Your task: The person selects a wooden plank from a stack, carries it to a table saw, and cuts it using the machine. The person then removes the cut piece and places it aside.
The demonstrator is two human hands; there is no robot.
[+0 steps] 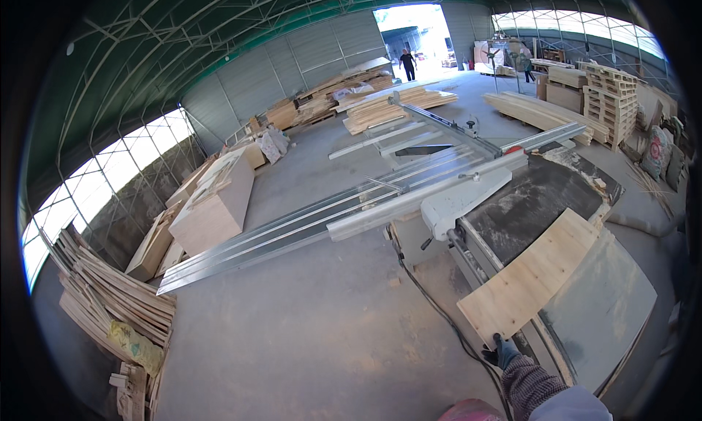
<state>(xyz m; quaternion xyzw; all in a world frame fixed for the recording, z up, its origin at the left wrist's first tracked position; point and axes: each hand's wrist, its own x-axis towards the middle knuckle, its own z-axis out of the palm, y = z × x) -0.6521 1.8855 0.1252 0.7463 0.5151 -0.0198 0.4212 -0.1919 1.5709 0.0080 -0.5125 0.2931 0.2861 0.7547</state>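
My right hand (pixel 503 353), in a dark glove below a knitted cuff, grips the near left corner of a flat plywood board (pixel 532 275). One finger or thumb lies on the board's face; the other fingers are partly hidden at its edge. The long board lies at a slant across a sliding table saw, between its dark, dusty tabletop (pixel 537 205) and a smooth grey side table (pixel 603 304). Several small dark marks dot the board. My left hand is out of sight.
The saw's long metal sliding table (pixel 292 242) stretches left. A black cable (pixel 439 304) runs along the floor. Wood strips (pixel 117 297) and a large wooden box (pixel 212 209) stand left. Lumber and pallets (pixel 610 99) are stacked behind. A person (pixel 408 64) stands near the doorway.
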